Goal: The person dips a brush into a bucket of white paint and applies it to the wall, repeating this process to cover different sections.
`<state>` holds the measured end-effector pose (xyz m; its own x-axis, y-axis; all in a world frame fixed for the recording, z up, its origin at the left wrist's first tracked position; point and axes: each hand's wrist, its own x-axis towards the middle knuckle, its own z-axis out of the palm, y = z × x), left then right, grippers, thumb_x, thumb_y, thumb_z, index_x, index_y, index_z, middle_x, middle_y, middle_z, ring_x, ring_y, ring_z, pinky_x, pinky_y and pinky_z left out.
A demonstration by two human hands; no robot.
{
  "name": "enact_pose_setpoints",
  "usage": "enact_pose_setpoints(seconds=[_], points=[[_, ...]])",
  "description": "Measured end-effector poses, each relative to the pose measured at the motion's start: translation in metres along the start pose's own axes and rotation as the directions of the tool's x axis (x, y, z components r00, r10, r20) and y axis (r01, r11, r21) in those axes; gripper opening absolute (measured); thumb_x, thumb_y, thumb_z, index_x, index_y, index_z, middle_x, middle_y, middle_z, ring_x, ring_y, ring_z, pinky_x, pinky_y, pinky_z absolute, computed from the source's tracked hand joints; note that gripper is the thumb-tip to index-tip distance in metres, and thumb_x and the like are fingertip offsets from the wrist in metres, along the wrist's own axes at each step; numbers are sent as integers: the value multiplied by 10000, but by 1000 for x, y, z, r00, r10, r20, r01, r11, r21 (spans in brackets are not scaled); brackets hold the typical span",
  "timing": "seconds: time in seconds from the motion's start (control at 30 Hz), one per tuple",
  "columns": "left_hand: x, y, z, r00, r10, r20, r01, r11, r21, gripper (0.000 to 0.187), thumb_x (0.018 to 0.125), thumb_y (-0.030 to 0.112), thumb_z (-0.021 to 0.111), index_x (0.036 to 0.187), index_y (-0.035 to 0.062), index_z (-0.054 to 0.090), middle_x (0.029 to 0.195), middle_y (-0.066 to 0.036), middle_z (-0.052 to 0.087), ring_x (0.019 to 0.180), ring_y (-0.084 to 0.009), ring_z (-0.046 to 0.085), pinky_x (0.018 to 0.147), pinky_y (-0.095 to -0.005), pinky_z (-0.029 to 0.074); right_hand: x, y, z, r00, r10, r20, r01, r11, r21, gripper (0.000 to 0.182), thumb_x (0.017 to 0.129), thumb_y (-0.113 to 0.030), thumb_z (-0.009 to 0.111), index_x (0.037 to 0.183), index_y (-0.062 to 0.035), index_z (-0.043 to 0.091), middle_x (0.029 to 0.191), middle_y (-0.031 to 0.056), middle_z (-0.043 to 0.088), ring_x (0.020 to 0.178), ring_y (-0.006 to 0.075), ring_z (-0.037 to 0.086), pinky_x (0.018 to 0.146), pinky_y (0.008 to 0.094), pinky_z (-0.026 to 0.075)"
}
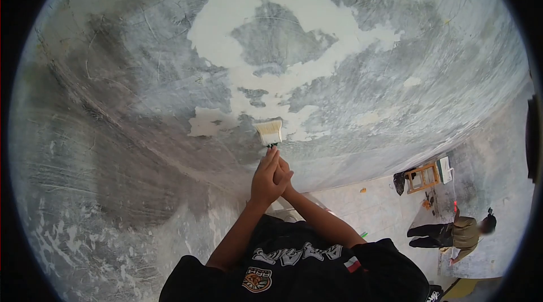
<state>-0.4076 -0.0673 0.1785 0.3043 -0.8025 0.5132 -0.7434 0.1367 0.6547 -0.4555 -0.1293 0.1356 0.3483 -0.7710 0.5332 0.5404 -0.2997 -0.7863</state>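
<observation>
A flat paintbrush (270, 132) with pale bristles and a light ferrule points up at a grey wall (169, 59). Its bristles are at the lower edge of an irregular white patch (263, 76) on that surface. My left hand (266, 182) is closed around the handle, fingers stretched up toward the ferrule. Pressed against it from the other side is my right hand (284, 171), also closed at the handle and partly covered by the left. Most of the handle is hidden inside the two hands.
At the right another person (461, 233) in an olive top and dark trousers stands with one arm out toward a reddish thing. Near them are a wooden frame-like stand (423, 178), a black bag (399, 183) and a white panel (446, 169). A pale floor (350, 200) lies behind my arms.
</observation>
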Motion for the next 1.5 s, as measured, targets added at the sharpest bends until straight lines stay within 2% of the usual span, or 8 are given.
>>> enact_pose_setpoints(seconds=[0.17, 0.3, 0.37, 0.57, 0.73, 0.8, 1.03, 1.5], points=[[-34, -40, 40, 995, -69, 75, 69, 998, 4, 639, 916, 310, 695, 1385, -93, 534, 1473, -271, 511, 1409, -386, 465, 1161, -421, 378, -42, 45, -35, 987, 162, -21, -160, 929, -335, 712, 1019, -701, 341, 924, -19, 524, 714, 129, 507, 617, 247, 442, 539, 417, 371], [-53, -55, 53, 959, -206, 196, 227, 970, -89, 603, 953, 312, 663, 1371, -105, 541, 1464, -300, 503, 1399, -379, 478, 1144, -399, 399, -102, 132, -71, 936, 345, -73, -345, 856, -385, 579, 1052, -563, 341, 791, -52, 421, 659, 60, 385, 603, 206, 369, 534, 423, 316], [-58, -49, 49, 923, -279, 266, 323, 936, -138, 591, 968, 314, 649, 1368, -108, 542, 1461, -310, 499, 1398, -374, 481, 1138, -389, 405, -129, 160, -92, 931, 338, 137, -10, 398, -917, 268, 1044, -266, 509, 1030, -9, 580, 895, 108, 648, 790, 183, 653, 618, 337, 509], [-74, -37, 32, 844, -384, 374, 462, 875, -143, 588, 994, 317, 628, 1383, -111, 525, 1447, -315, 513, 1403, -353, 482, 1132, -381, 408, -103, 57, -72, 757, 645, 103, -502, 675, -541, 266, 1056, -240, 480, 1004, -8, 599, 816, 120, 622, 682, 236, 596, 625, 375, 490], [-30, -11, 1, 951, -245, 187, 289, 920, -263, 574, 980, 295, 646, 1377, -105, 534, 1434, -308, 529, 1386, -389, 491, 1138, -396, 402, -43, 25, -49, 821, 559, 113, -397, 702, -591, 282, 1042, -246, 501, 941, 7, 576, 748, 80, 608, 609, 188, 578, 529, 366, 463], [-15, 1, -12, 967, -208, 149, 241, 937, -255, 580, 969, 289, 665, 1381, -98, 534, 1427, -299, 543, 1386, -382, 496, 1137, -393, 403, -12, -28, -23, 675, 738, -17, -719, 653, -239, 412, 1054, -330, 449, 886, 18, 590, 628, 96, 592, 490, 223, 575, 493, 374, 477], [17, 62, -62, 1000, 8, 16, -5, 984, -180, 647, 936, 309, 696, 1419, -80, 515, 1500, -271, 488, 1443, -387, 429, 1155, -445, 379, 24, -85, 13, 883, 470, -15, -455, 847, -274, 344, 1069, -288, 461, 1013, 15, 613, 668, 70, 607, 576, 131, 565, 522, 317, 442], [50, 63, -74, 977, 213, -20, -214, 977, -15, 739, 913, 383, 712, 1433, -93, 491, 1520, -270, 462, 1461, -399, 397, 1162, -466, 373, 54, -84, 19, 952, 307, 15, -298, 932, -208, 280, 1077, -243, 478, 1107, 5, 605, 795, 46, 635, 712, 98, 581, 615, 281, 478]])
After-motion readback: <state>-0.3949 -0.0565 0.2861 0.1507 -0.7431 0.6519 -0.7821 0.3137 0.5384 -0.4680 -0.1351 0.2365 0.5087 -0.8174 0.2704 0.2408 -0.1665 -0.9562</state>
